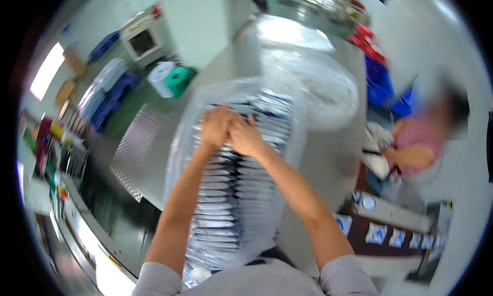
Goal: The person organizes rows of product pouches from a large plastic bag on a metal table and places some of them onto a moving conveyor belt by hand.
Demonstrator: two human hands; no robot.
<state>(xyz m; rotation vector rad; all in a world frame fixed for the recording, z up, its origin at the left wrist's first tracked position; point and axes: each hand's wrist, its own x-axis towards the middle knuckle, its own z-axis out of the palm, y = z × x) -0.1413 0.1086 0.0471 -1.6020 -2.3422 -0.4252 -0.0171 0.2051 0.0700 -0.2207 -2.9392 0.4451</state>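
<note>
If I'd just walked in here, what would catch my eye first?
Probably the middle, where the left hand and right hand, fingers close together, rest on two long rows of small packets lined with clear plastic. Next, perhaps, the bright green roll beside a white roll at upper left, and a person in pink at the right.

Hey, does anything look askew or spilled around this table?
Nothing looks spilled, and the bagged packets sit in two rows. The bubble-wrap sheet at the left edge of the table looks askew, though: it lies slanted, its near corner seeming to overhang.
</note>
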